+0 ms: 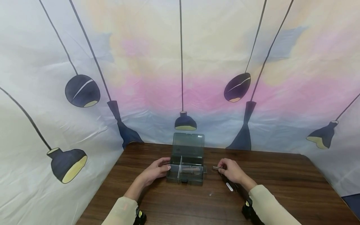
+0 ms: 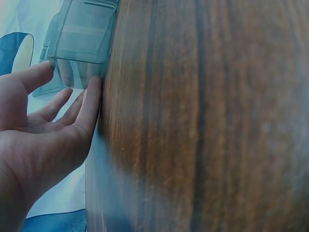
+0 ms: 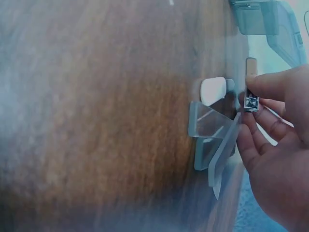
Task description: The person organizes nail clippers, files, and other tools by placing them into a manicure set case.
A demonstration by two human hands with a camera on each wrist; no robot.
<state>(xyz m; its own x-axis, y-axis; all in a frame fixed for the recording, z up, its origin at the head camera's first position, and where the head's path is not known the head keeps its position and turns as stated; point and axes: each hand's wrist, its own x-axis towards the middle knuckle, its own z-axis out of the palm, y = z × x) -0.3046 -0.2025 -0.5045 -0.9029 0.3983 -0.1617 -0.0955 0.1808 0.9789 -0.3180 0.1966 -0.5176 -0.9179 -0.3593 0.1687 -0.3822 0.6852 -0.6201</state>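
Note:
A clear, grey-green plastic compartment box [image 1: 184, 179] stands on the table with its lid [image 1: 187, 145] raised at the back. Upright dividers [image 1: 180, 168] split its inside. At the box's left end, my left hand [image 1: 154, 171] holds the wall, thumb by the rim and fingers along the side; some fingertips show through the plastic in the left wrist view. To the right of the box, my right hand [image 1: 231, 170] pinches a small slim bar [image 3: 251, 87] between thumb and fingers. The bar has a brownish face and a shiny metal end; its kind is unclear.
Beneath the right hand lie several loose clear plastic pieces [image 3: 212, 121] and a small white rounded item [image 3: 213, 91]. The brown wooden table [image 1: 275, 178] reaches back to a printed cloth [image 1: 211, 62] with painted lamps. Dark wrist cameras [image 1: 247, 209] sit on both wrists.

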